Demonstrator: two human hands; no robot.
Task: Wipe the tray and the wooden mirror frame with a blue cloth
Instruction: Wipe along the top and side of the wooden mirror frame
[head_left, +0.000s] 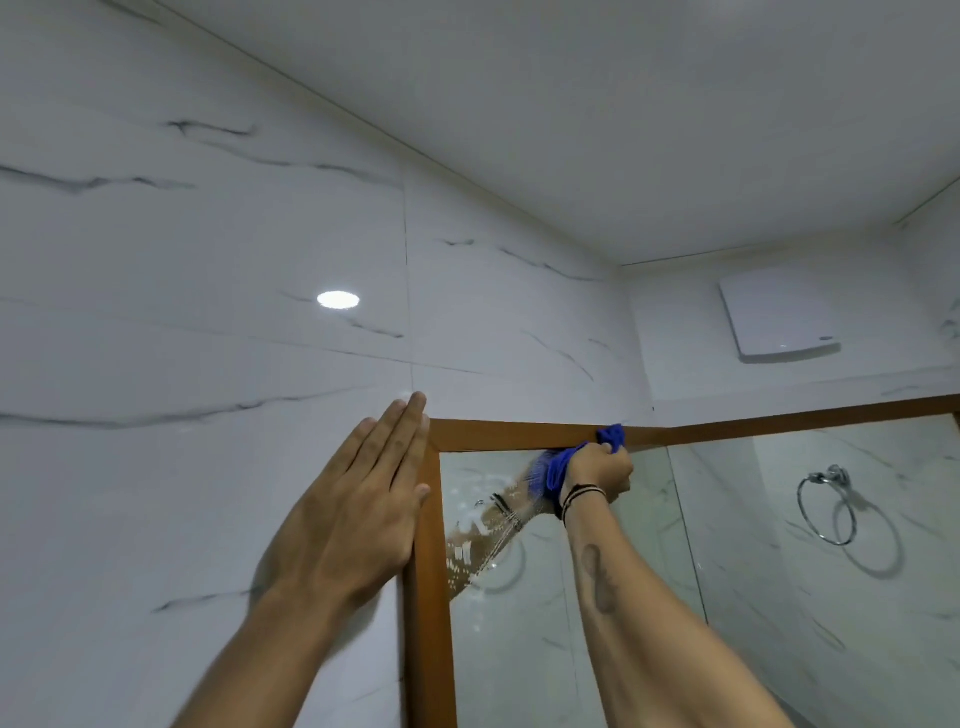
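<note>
The wooden mirror frame (498, 434) runs along the top and down the left side of a wall mirror. My right hand (597, 470) is shut on a bunched blue cloth (612, 437) and presses it against the top rail of the frame. My left hand (358, 506) lies flat with fingers together on the marble wall, its edge against the frame's upper left corner. The mirror glass reflects my right arm and the cloth. No tray is in view.
White marble-look wall tiles (208, 312) fill the left. A white wall-mounted box (779, 314) sits high on the right wall. A chrome towel ring (826, 506) shows in the mirror. The ceiling is close above.
</note>
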